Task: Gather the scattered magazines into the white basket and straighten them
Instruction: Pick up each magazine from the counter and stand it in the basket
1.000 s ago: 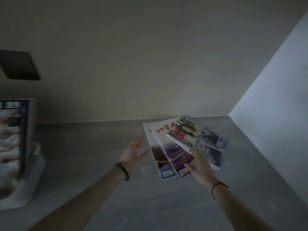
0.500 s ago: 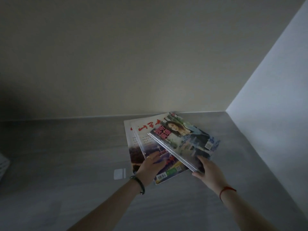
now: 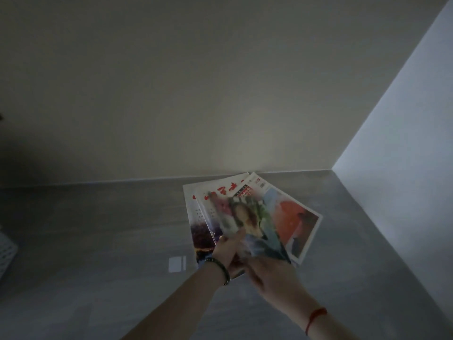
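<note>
Now both hands meet at the near edge of the fanned magazines (image 3: 245,217), which lie on the grey table (image 3: 98,229) close to the back wall (image 3: 196,94) and the right-hand corner. Half a second ago the right hand (image 3: 272,276) alone held the top magazine (image 3: 255,227) by its lower corner, while the left hand (image 3: 226,251) pressed on the ones beneath. Since then the top magazine has swung round toward the left hand and is blurred with motion. It looks as if the left hand's fingers are closed round its near edge, and the right hand sits just beside it, though the blur makes it hard to tell whether that hand grips or only steadies. Moving the top magazine has also uncovered another, with an orange and white cover (image 3: 294,224), out to the right.

That suggests the person is pulling the loose fan into one stack before carrying it. The white basket (image 3: 6,251) shows only as a perforated corner at the far left edge, well apart from the pile, so nothing from this pile is in it yet. A small pale card (image 3: 177,264) lies on the table just left of the hands.
</note>
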### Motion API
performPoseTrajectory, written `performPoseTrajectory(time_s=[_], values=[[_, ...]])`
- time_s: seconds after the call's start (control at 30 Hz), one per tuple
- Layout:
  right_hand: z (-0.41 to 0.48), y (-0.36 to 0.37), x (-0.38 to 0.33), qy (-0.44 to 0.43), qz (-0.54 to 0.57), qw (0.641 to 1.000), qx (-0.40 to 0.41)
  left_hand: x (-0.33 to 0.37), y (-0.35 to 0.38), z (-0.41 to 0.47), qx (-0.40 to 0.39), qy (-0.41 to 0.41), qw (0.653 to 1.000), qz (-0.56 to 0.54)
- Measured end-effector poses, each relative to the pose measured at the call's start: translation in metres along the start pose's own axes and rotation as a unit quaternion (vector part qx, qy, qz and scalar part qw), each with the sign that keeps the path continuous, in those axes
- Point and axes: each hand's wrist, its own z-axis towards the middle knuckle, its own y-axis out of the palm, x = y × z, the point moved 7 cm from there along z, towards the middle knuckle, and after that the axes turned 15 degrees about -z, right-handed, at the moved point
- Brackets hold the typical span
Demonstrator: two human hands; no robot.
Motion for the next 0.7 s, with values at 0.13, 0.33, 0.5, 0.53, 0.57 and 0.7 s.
performPoseTrajectory(time_s=[0.13,0.33,0.5,0.53,0.57,0.7], values=[[0.007,-0.011,-0.039,-0.055,0.039,0.998,-0.022,0.039,-0.03,-0.013,0.027,0.074,0.997,-0.005],[0.052,-0.012,0.0,0.267,0.38,0.886,0.012,0.115,-0.066,-0.074,-0.136,0.155,0.978,0.006],[0.109,0.006,-0.065,0.253,0.65,0.705,-0.125,0.187,-0.119,-0.137,-0.183,0.214,0.959,-0.003],[0.122,0.001,-0.084,0.234,0.662,0.702,-0.119,0.202,-0.135,-0.149,-0.18,0.223,0.958,-0.004],[0.134,-0.005,-0.103,0.219,0.662,0.709,-0.104,0.216,-0.154,-0.16,-0.169,0.235,0.957,0.0],[0.182,-0.034,-0.177,0.168,0.588,0.791,-0.034,0.278,-0.24,-0.203,-0.064,0.318,0.943,0.075]])
